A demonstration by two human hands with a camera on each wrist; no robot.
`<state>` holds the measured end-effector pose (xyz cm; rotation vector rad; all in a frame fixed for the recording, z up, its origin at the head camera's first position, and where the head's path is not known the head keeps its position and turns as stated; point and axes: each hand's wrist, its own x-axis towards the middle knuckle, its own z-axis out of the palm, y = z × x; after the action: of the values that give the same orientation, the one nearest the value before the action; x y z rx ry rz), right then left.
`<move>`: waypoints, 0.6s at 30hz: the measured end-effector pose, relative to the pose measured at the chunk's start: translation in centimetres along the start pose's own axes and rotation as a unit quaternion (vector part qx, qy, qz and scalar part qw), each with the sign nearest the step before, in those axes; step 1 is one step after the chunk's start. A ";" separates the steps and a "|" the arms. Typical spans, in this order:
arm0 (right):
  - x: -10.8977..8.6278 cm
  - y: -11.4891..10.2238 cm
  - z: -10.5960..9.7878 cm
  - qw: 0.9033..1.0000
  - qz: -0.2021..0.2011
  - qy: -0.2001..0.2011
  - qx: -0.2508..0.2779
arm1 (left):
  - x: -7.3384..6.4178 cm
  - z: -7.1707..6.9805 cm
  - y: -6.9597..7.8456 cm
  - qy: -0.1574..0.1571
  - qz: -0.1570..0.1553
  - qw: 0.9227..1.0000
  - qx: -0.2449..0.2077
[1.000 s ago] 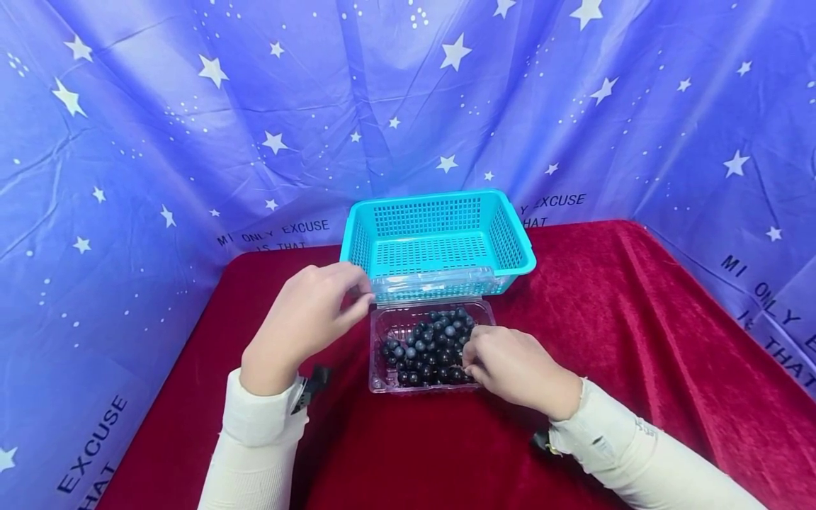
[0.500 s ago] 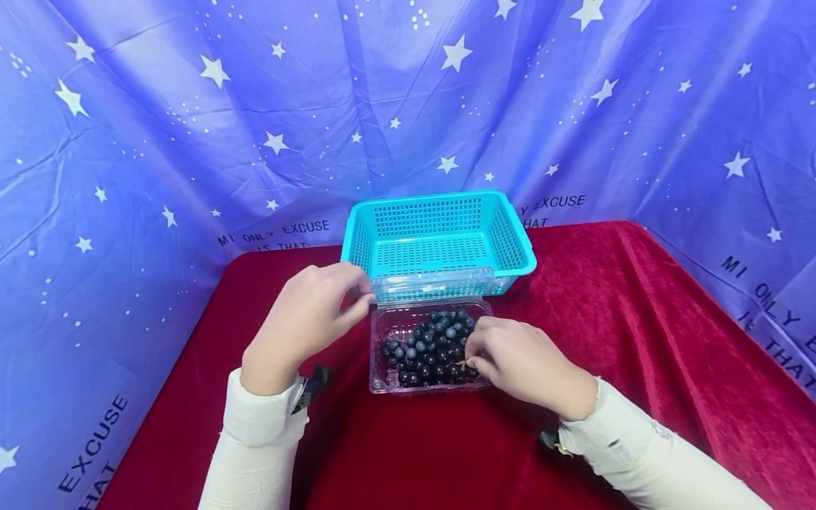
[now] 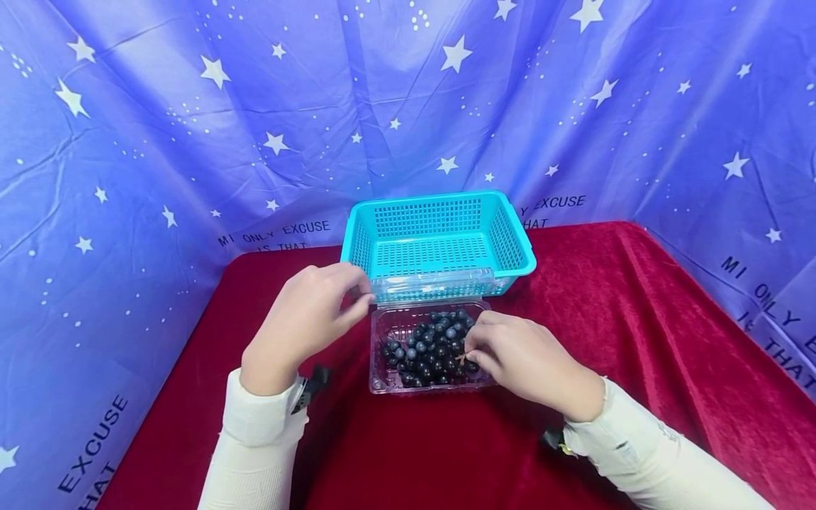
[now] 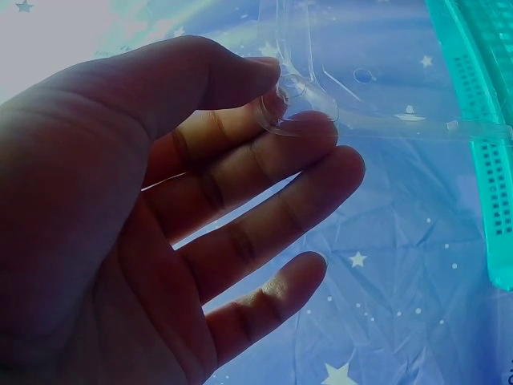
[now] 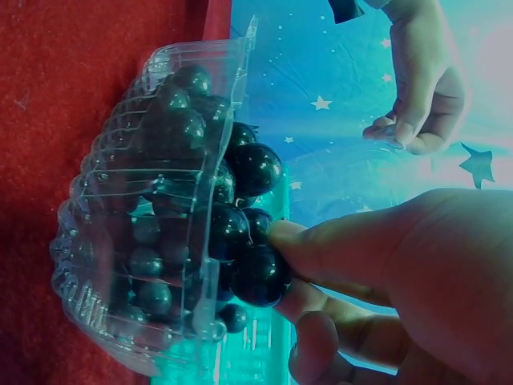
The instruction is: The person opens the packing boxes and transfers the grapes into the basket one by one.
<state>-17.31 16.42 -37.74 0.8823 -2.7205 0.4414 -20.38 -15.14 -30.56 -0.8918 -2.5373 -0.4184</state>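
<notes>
A bunch of dark grapes (image 3: pixel 423 354) lies in the clear plastic box (image 3: pixel 379 382), whose hinged lid (image 3: pixel 433 282) stands raised at the back. At the lid's left corner, my left hand (image 3: pixel 307 319) pinches the clear edge between thumb and index finger; the left wrist view shows the other fingers (image 4: pixel 264 224) spread loosely. My right hand (image 3: pixel 525 356) is at the box's right side and pinches the bunch by its brownish stem (image 3: pixel 462 358). From the right wrist, several shiny grapes (image 5: pixel 255 170) show above the box rim, one close by my thumb; the stem is hidden there.
A turquoise perforated basket (image 3: pixel 440 263) stands directly behind the box, partly seen through the raised lid. Red velvet cloth (image 3: pixel 395 453) covers the table. A blue star-patterned curtain (image 3: pixel 408 92) hangs behind and at both sides.
My right hand has risen slightly and shifted a little right and back, and the grapes near it have moved up with the stem. The left hand and lid have stayed still.
</notes>
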 end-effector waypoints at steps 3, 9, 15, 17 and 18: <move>0.0 0.0 -0.1 1.000 -0.001 0.006 0.001 | 0.0 0.0 0.0 0.000 -0.001 1.000 0.000; 0.0 -0.1 -0.6 1.000 0.005 0.013 0.002 | 0.0 0.0 0.0 0.000 0.000 1.000 0.000; 0.0 -0.2 -1.1 1.000 -0.002 0.027 0.011 | -0.1 0.0 0.0 0.003 0.001 1.000 -0.001; 0.0 -0.3 -1.3 0.999 -0.004 0.035 0.013 | 0.0 0.0 0.0 0.003 0.003 1.000 0.000; 0.0 -0.3 -1.5 0.999 -0.005 0.038 0.014 | 0.0 0.0 0.0 0.003 0.003 1.000 0.000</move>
<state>-16.91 16.75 -36.35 0.8682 -2.6455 0.5003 -20.40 -15.17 -30.61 -0.8983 -2.5289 -0.4184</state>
